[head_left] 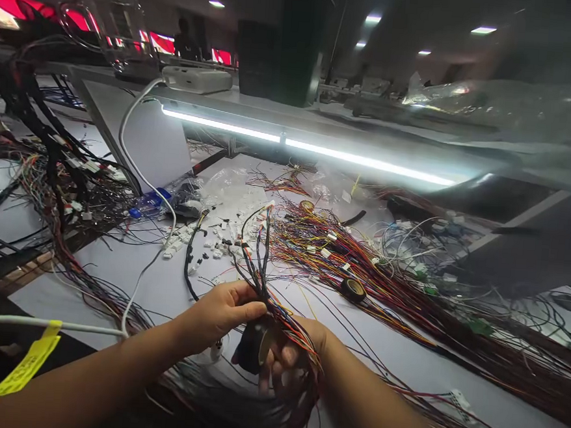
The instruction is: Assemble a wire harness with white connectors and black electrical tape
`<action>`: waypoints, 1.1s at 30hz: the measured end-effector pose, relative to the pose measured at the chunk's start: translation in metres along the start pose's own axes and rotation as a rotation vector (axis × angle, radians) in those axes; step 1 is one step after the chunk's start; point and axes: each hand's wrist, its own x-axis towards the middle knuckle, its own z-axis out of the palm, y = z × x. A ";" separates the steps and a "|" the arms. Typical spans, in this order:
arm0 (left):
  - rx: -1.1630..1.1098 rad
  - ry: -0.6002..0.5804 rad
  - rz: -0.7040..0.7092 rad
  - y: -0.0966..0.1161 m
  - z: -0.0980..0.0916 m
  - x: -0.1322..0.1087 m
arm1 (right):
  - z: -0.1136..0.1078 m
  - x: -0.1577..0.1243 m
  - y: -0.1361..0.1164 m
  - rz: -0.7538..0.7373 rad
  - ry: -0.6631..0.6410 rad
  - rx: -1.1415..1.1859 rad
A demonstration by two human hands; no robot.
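My left hand [220,310] pinches a bundle of thin coloured wires [257,258] that rises from my hands toward the back of the table. My right hand [295,355] is curled round the lower part of the same bundle and holds a dark roll of tape [254,345] against it. Both hands meet low in the middle of the view, just above the white table [173,284]. The wire ends carry small connectors near the top of the bundle.
A long heap of red, orange and yellow wires [407,294] runs to the right. A second tape roll [353,289] lies beside it. Small white connectors [215,235] are scattered behind my hands. A white cable [141,178], a yellow tag [28,362] and a lit shelf strip [319,148] are also in view.
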 end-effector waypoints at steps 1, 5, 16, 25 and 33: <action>0.010 0.012 0.011 -0.002 -0.001 0.001 | 0.001 -0.001 0.000 -0.004 0.068 -0.036; -0.003 0.029 -0.015 -0.013 -0.003 0.001 | 0.001 -0.006 -0.016 -0.041 0.545 -0.423; -0.165 0.068 -0.374 -0.006 0.001 0.012 | 0.018 0.002 -0.034 -0.247 0.714 0.064; 0.158 0.031 -0.268 -0.017 0.003 0.013 | 0.007 -0.010 -0.039 -0.401 0.828 -0.184; 0.172 0.081 -0.318 -0.025 -0.006 0.028 | 0.037 -0.008 -0.029 -0.540 0.918 -1.279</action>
